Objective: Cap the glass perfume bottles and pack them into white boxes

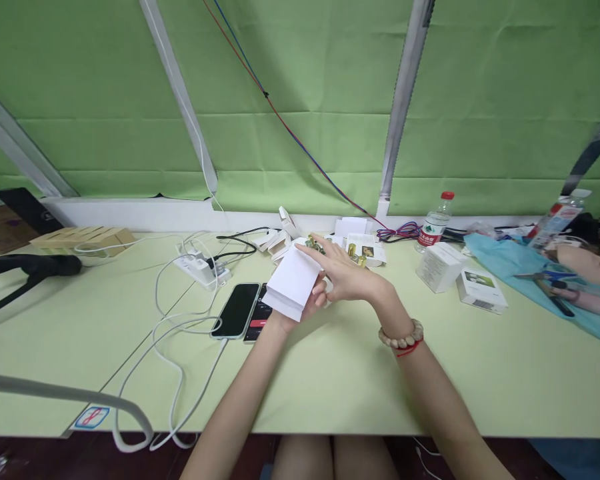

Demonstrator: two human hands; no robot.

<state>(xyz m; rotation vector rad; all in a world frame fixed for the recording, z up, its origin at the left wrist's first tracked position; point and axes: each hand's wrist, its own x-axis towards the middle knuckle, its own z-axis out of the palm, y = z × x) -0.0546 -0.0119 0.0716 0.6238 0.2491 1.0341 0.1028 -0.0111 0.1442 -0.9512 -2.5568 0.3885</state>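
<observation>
My left hand is closed under a small white carton, its lower end showing folded flaps toward me. My right hand reaches across the carton's far end with fingers stretched out and thumb apart; the fingertips are at its far edge. Just beyond those fingers lie several small gold-coloured vials, partly hidden by the hand. An opened white carton with a picture lies to their right, and torn white cartons sit behind the held one.
Two phones, one dark-screened, lie left of my hands among white cables and a power strip. To the right are a red-capped water bottle, white boxes and scissors on blue cloth, near another person's arm.
</observation>
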